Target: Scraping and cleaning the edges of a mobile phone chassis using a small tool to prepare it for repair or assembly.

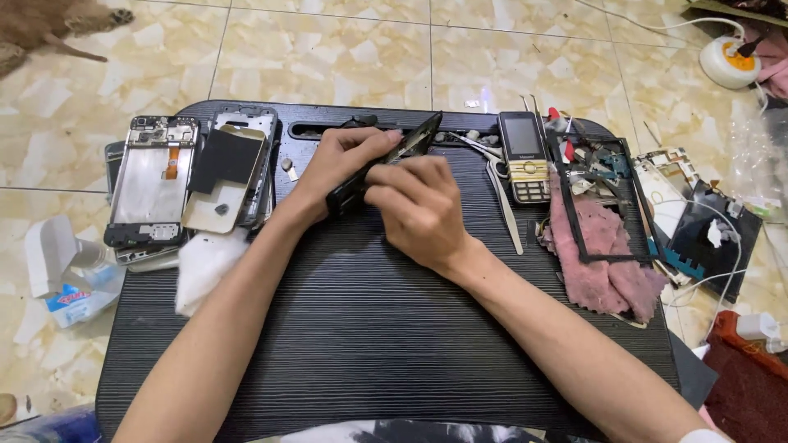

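Dark phone body [386, 164] held edge-up over the far middle of the black bench [369, 328], just left of the keypad phone [525, 156]. Long axis slanting from near-left to far-right. Left hand [341, 160] closed round its lower end; right hand [423, 205] pinching the middle, equally close

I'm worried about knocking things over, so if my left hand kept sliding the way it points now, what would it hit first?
The left hand points up and to the right, along the dark phone frame it grips. Beyond that, the first thing in line looks like the gold keypad phone, though depth is hard to judge.
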